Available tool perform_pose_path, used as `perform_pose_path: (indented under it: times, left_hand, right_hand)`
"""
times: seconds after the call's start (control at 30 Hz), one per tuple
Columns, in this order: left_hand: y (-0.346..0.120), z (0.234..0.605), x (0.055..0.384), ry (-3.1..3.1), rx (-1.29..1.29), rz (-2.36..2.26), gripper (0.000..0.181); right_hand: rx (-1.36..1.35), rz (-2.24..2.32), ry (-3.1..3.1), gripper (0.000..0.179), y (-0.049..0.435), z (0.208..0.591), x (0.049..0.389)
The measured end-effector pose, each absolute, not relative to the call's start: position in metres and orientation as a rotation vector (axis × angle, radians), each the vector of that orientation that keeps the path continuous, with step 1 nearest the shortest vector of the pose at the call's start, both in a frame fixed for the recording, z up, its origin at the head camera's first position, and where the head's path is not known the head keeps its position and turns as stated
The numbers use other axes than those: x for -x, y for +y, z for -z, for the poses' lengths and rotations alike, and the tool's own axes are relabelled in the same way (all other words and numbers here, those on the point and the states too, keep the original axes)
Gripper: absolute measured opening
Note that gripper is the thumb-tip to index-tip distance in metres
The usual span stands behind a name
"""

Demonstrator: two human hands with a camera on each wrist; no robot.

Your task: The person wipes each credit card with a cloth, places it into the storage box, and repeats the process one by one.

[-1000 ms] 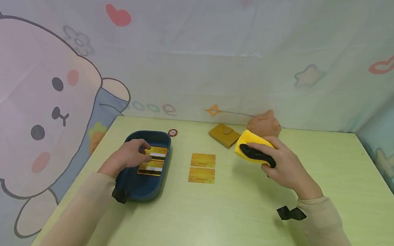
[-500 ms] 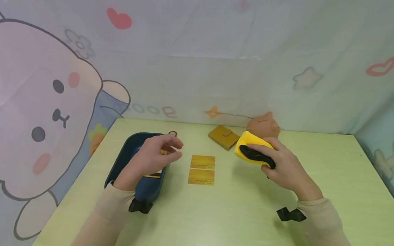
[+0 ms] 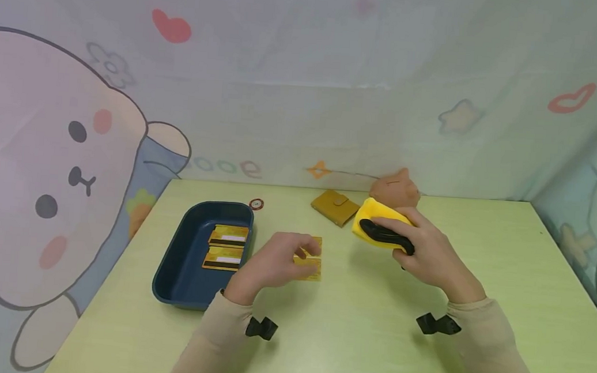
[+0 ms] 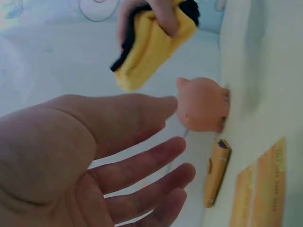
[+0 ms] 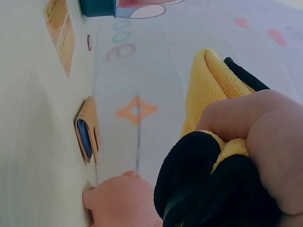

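Note:
My left hand (image 3: pixel 274 263), fingers spread and slightly bent, is over two gold cards on the table, an upper card (image 3: pixel 317 244) and a lower card (image 3: pixel 315 272), partly hiding both. Nothing is in its grasp in the left wrist view, where the cards (image 4: pixel 272 182) lie beyond the fingers. My right hand (image 3: pixel 435 257) holds a folded yellow-and-black cloth (image 3: pixel 369 212) up above the table, thumb on its black part. In the right wrist view the soft cloth (image 5: pixel 208 85) is bunched in the grip. Two more gold cards (image 3: pixel 228 235) lie stripe side up in a dark blue tray (image 3: pixel 163 284).
A tan wallet (image 3: pixel 335 207) lies behind the table cards. The pink piggy bank (image 3: pixel 394 190) stands at the back, just behind the cloth. Near the tray's far right corner lies a red-and-white chip (image 3: pixel 257 204). A printed curtain (image 3: pixel 283 110) hangs along the table's back edge.
My left hand has moved right, out of the tray and over the cards on the table, uncovering the tray cards. The right hand and its cloth have stayed almost still.

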State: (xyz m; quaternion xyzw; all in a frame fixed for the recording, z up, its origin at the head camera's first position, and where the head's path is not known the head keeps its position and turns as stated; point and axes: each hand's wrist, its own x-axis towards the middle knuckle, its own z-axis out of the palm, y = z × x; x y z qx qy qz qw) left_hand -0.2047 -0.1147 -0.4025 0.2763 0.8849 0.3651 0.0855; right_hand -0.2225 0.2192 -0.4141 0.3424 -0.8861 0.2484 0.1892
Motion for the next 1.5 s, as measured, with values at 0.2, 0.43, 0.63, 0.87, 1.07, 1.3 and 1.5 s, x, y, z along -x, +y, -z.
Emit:
perform_pose_path:
  times: [0.2, 0.43, 0.63, 0.87, 1.07, 1.3, 1.5]
  left_hand:
    - [-0.117, 0.429, 0.215, 2.760, -0.730, -0.974, 0.028]
    - [-0.124, 0.451, 0.224, 2.859, -0.677, -0.838, 0.033]
    - [-0.129, 0.459, 0.226, 2.866, -0.641, -0.817, 0.033]
    - [-0.129, 0.460, 0.224, 2.853, -0.647, -0.808, 0.035]
    - [-0.129, 0.462, 0.225, 2.842, -0.625, -0.806, 0.037]
    - [-0.127, 0.462, 0.225, 2.786, -0.602, -0.817, 0.040]
    - [-0.127, 0.461, 0.225, 2.756, -0.591, -0.793, 0.043]
  right_hand:
    - [-0.966, -0.697, -2.490, 0.074, 0.217, 0.413, 0.223]
    - [-0.965, -0.695, -2.490, 0.073, 0.217, 0.414, 0.223]
    - [-0.971, -0.684, -2.495, 0.073, 0.218, 0.415, 0.222]
    - [-0.970, -0.685, -2.500, 0.074, 0.218, 0.415, 0.223]
    - [-0.969, -0.689, -2.504, 0.073, 0.217, 0.415, 0.222]
    - [-0.979, -0.685, -2.508, 0.074, 0.215, 0.416, 0.222]
    - [-0.987, -0.691, -2.498, 0.074, 0.214, 0.416, 0.222]
